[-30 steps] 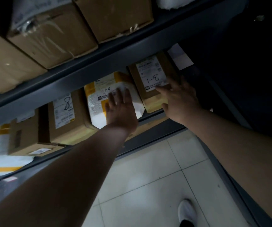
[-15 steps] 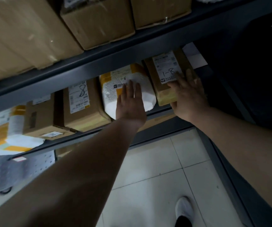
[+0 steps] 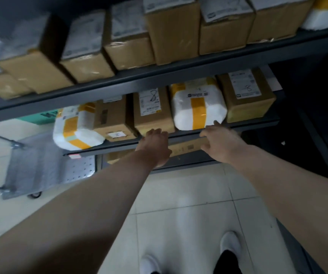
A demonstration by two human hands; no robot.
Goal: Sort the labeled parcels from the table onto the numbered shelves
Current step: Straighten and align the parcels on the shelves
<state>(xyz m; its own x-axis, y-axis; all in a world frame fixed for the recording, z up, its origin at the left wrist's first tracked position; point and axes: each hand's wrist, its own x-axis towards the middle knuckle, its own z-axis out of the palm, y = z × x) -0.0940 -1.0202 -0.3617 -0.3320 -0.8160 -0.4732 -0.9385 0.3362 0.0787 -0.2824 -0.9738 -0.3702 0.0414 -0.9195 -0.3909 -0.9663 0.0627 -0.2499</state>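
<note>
1. Head view, parcels: the white parcel [image 3: 198, 107], banded with yellow tape, lies on the lower shelf [image 3: 119, 144] at 12 o'clock. It sits between a box [image 3: 152, 110] marked 8 at its 9 o'clock and a second box [image 3: 246, 93] at its 3 o'clock, close against both. Its own label is too blurred to read.
2. Head view, hands: the left hand [image 3: 155, 142] is released, with its fingers loosely bent at the shelf's front lip just below the box marked 8, grasping nothing. The right hand [image 3: 221, 142] is released too. Its fingers stretch toward 11 o'clock, with one tip at the parcel's lower corner; I cannot tell whether it touches.
3. Head view, surroundings: the upper shelf [image 3: 159, 81] carries a row of boxes, and a cart [image 3: 46, 167] stands on the floor [image 3: 179, 214] at 9 o'clock.
4. Step in hand: placing this parcel looks finished, since it sits squarely in the row and neither hand holds it.
5. Next move: it calls for drawing both hands clear and going to the desk, which is out of view. There the next label must be read and matched to a shelf number.
</note>
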